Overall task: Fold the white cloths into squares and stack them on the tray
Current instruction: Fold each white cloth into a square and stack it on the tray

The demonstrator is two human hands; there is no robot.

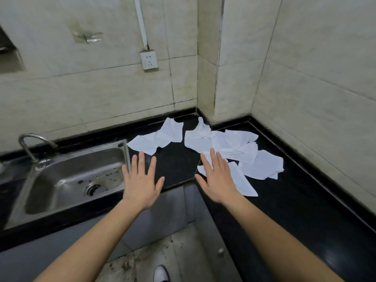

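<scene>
Noted left hand (141, 184) and right hand (218, 180) spread flat, holding nothing. Found white cloths (240, 147) crumpled on desk (177, 165) just beyond right hand. Drag one clear, smooth flat, match corners before creasing.

White cloths (223, 145) crumpled, unfolded, scattered on black counter (284, 200) corner.

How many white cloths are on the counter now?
5 at least: lone cloth by the sink; pile of four toward the corner, nearest cloth by the right hand; more may be hidden.
</scene>
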